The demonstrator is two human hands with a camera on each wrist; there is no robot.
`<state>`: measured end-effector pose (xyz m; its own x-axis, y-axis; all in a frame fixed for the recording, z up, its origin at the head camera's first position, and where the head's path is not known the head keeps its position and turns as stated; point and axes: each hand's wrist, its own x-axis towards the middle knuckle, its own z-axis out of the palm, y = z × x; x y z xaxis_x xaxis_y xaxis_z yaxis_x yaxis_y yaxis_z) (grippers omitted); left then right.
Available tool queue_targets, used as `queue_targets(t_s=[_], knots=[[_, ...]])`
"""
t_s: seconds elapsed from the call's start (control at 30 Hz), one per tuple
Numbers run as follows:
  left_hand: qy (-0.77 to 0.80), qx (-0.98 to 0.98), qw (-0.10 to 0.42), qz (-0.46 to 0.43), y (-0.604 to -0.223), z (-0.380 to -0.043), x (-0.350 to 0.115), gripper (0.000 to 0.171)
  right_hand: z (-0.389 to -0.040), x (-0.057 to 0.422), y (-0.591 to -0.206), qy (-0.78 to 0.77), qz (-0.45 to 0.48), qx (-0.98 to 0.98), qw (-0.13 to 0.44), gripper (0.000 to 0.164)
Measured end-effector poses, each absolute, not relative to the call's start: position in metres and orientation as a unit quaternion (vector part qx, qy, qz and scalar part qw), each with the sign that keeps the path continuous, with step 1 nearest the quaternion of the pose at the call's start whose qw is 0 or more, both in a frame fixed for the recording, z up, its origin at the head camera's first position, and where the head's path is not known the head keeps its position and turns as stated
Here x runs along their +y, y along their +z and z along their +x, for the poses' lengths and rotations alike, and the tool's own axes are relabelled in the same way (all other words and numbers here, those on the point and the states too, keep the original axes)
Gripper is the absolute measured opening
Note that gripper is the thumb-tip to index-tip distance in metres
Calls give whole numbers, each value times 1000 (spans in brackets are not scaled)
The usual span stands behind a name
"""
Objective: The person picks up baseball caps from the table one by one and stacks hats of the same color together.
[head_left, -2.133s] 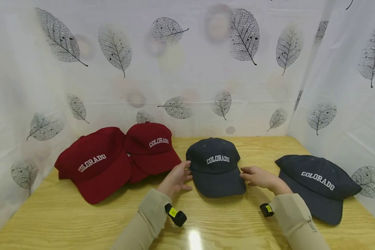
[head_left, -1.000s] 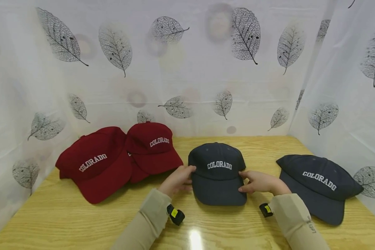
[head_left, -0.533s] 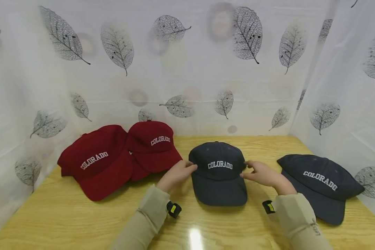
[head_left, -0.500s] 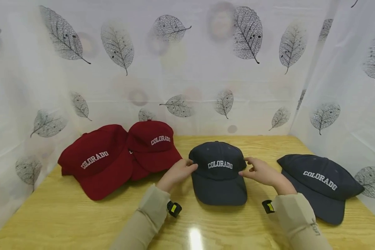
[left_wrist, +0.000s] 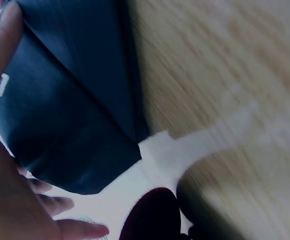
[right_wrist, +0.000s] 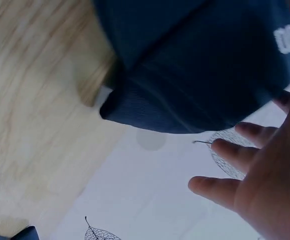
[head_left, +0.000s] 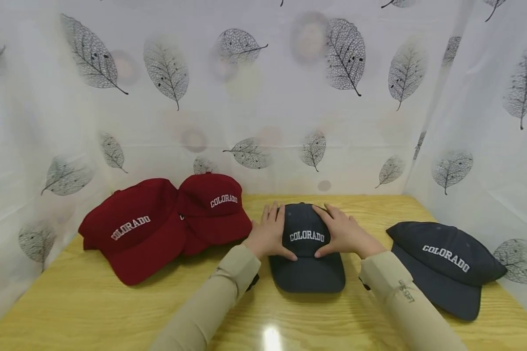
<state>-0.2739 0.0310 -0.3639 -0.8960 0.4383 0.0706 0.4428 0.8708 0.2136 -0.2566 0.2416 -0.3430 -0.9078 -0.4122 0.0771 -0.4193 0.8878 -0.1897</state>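
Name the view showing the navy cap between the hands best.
The head view: the navy cap shows its whole lettering and most of its brim. Each wrist view crops it to one side and partial lettering.

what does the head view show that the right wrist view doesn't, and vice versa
Only the head view shows the red caps, the beige sleeves and the full COLORADO lettering on the middle dark cap.

Only the right wrist view shows a finely ribbed patch near that cap's edge.

Both show the middle dark cap, the right hand against it, the wooden table and the leaf-print backdrop. The wrist view's dark corner sliver may be the other dark cap.
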Motion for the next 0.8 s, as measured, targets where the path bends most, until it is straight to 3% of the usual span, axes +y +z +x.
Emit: queue_targets(t_s=[0.23, 0.53, 0.7, 0.8], knots=[[-93, -968, -19, -232, -367, -283, 33, 128, -266, 235, -350, 86, 187, -978, -24, 114], [-116, -969, -8, -217, -365, -278, 32, 123, -261, 231, -349, 97, 182, -978, -15, 112], [-235, -951, -88, -178, -366, -269, 20, 112, -250, 238, -352, 218, 160, -962, -39, 106], [-289, -930, -150, -171, -364, -263, 9, 90, -239, 248, -355, 318, 112, -938, -82, 97]])
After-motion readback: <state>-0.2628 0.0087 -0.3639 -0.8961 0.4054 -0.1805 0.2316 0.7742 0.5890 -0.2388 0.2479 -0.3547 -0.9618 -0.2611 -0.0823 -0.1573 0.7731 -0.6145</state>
